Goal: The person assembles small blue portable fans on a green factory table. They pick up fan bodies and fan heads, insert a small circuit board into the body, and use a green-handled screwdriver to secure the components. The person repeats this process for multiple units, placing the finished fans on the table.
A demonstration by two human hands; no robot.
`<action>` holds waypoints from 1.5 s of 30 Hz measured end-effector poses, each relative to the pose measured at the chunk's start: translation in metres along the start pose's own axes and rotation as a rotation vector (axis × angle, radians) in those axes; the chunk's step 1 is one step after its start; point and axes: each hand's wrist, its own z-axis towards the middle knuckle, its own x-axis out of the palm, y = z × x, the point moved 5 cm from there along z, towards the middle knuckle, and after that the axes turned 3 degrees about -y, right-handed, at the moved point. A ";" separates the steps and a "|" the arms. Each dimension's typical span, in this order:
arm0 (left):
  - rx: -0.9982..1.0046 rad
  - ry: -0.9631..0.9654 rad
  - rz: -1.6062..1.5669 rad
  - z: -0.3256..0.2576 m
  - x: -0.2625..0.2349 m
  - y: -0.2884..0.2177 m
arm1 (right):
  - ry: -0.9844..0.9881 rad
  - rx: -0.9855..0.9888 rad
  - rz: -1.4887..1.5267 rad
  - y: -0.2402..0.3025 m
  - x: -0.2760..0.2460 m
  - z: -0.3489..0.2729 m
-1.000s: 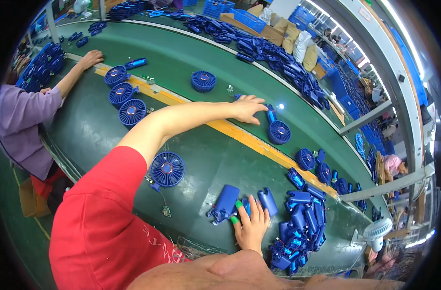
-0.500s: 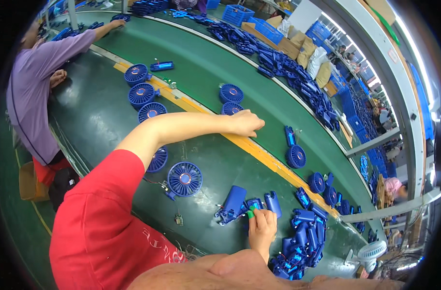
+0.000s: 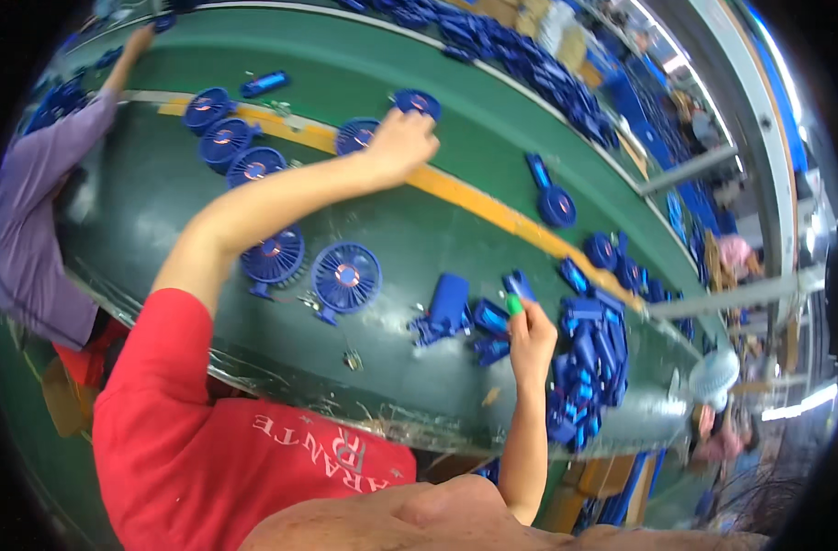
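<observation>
My left hand (image 3: 402, 142) reaches far across the green belt (image 3: 162, 202). Its fingers curl over the rim of a round blue fan head (image 3: 356, 136) on the yellow stripe (image 3: 478, 200). A second fan head (image 3: 417, 101) lies just beyond it. My right hand (image 3: 529, 338), with a green cot on one fingertip, rests near the belt's front edge. Its fingers close on a blue handle part (image 3: 520, 285) among several loose blue handle parts (image 3: 451, 308).
A person in a purple sleeve (image 3: 42, 202) works at the left, one hand (image 3: 139, 41) on the belt beside several fan heads (image 3: 224, 138). Two fan heads (image 3: 345, 275) lie near me. A heap of blue handles (image 3: 589, 358) sits right, and a small white fan (image 3: 713, 372) beyond.
My left hand has moved left along the yellow stripe, away from the fan with a handle, onto a round fan head. My right hand stays on the blue handle parts, fingers drawn closer.
</observation>
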 end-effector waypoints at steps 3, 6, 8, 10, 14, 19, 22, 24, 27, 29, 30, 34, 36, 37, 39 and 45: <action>-0.137 0.147 0.075 -0.017 0.012 0.020 | -0.012 0.038 0.250 -0.016 -0.007 -0.003; -0.187 0.373 -0.028 -0.019 0.018 0.025 | -0.051 0.025 0.296 -0.023 -0.029 -0.010; -0.182 0.396 -0.238 -0.017 0.019 0.023 | -0.027 0.045 0.286 -0.027 -0.038 -0.016; -0.157 0.336 -0.381 -0.018 0.017 0.021 | 0.033 -0.172 0.128 -0.008 -0.041 -0.023; -0.121 0.208 -0.475 -0.028 0.010 0.012 | 0.111 -0.456 -0.141 0.019 -0.024 -0.041; -0.116 0.320 -0.447 -0.034 0.003 0.000 | 0.107 -0.508 -0.231 0.014 -0.009 -0.040; -0.103 0.354 -0.525 -0.037 -0.003 -0.002 | 0.129 -0.416 -0.027 0.003 -0.006 -0.037; -0.058 0.195 -0.586 -0.034 -0.024 -0.013 | 0.178 -0.143 0.483 -0.009 -0.010 -0.032; -0.069 0.065 -0.730 -0.025 -0.060 -0.029 | 0.162 0.000 0.835 0.002 -0.018 -0.023; -0.271 0.257 -0.979 -0.024 -0.057 -0.037 | 0.155 0.034 0.920 0.011 -0.015 -0.014; -0.378 0.327 -1.138 -0.027 -0.056 -0.042 | 0.174 0.047 0.985 0.015 -0.011 -0.009; -0.349 0.342 -1.575 -0.028 -0.064 -0.075 | 0.279 0.083 0.971 0.024 0.007 0.006; -0.380 0.390 -1.737 -0.027 -0.068 -0.091 | 0.252 0.086 0.898 0.028 0.015 0.008; -0.377 0.445 -1.787 -0.029 -0.073 -0.095 | 0.241 0.062 0.834 0.030 0.018 0.009; -0.354 0.457 -1.904 -0.032 -0.080 -0.103 | 0.221 0.056 0.720 0.036 0.021 0.008; -0.559 0.593 -2.037 -0.043 -0.086 -0.099 | 0.250 0.027 0.597 0.057 0.023 0.000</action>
